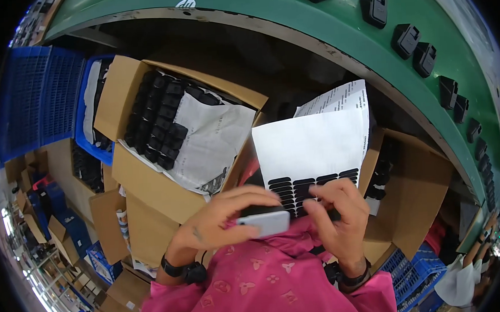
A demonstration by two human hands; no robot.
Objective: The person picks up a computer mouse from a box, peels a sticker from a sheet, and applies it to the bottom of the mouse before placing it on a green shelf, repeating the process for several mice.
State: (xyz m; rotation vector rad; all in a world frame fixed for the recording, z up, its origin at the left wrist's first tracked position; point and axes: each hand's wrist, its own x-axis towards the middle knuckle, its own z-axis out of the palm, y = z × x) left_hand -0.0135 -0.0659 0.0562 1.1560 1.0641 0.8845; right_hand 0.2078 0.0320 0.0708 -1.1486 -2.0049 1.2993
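My left hand (pixel 214 221) is closed round a small block-shaped device (pixel 265 222) with a pale grey face and a black part above it. Right beside it, my right hand (pixel 342 210) bends thumb and forefinger together in a pinch over the lower part of a white backing sheet (pixel 312 143). Rows of black rounded stickers (pixel 280 189) run along the bottom of that sheet. Slight blur hides whatever lies between the right fingertips. The sheet stands propped in front of me, with printed paper (pixel 338 99) folded behind it.
Left of the sheet is an open carton (pixel 166 187) packed with black devices (pixel 159 116) and paper. Another open carton (pixel 418 186) stands at the right. Black chargers (pixel 406 40) line the green bench (pixel 345 21) above. Blue crates (pixel 40 100) stand at far left; people work at far right.
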